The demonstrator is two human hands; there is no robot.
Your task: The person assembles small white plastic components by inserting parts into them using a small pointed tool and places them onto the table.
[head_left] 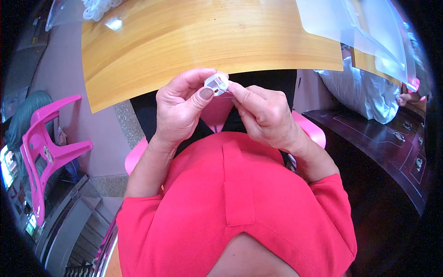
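Observation:
A small round white plastic part (pixel 213 84) with slots cut in it is held up just off the near edge of the wooden table (pixel 207 41). My left hand (pixel 177 108) grips it between thumb and fingers from the left. At the part's right edge, the index fingertip of my right hand (pixel 267 111) touches it, with the thumb tucked underneath. The right fingers are curled in a pinch; whatever they hold there is hidden or too small to make out.
A bag of white plastic pieces (pixel 98 8) lies at the table's far left. Translucent plastic sheeting (pixel 327 18) covers its far right corner. To the left is a pink plastic chair (pixel 46 138). A white sack (pixel 364 94) and a dark carved wooden surface (pixel 383 138) are at right.

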